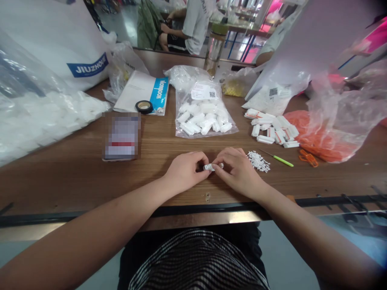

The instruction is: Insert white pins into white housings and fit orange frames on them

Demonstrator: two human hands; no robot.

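Observation:
Between my two hands is a small white plastic housing [208, 167], lying just above the brown tabletop. My left hand [189, 169] pinches its left end with thumb and forefinger. On its right end the fingers of my right hand [234, 169] are closed and hide part of it. Beside my right hand lies a heap of tiny white pieces [259, 161]. A little further right is a pick with a green handle [283, 161]. Several white housings with orange strips [272, 127] are piled behind these.
A clear bag of white parts [205, 108] lies ahead, left of a bag with orange pieces [326, 137]. To the left are a phone [122, 137], a notebook [133, 90], black tape [144, 106] and a big bag [45, 117]. A bottle [214, 50] stands behind; a person [190, 28] sits beyond.

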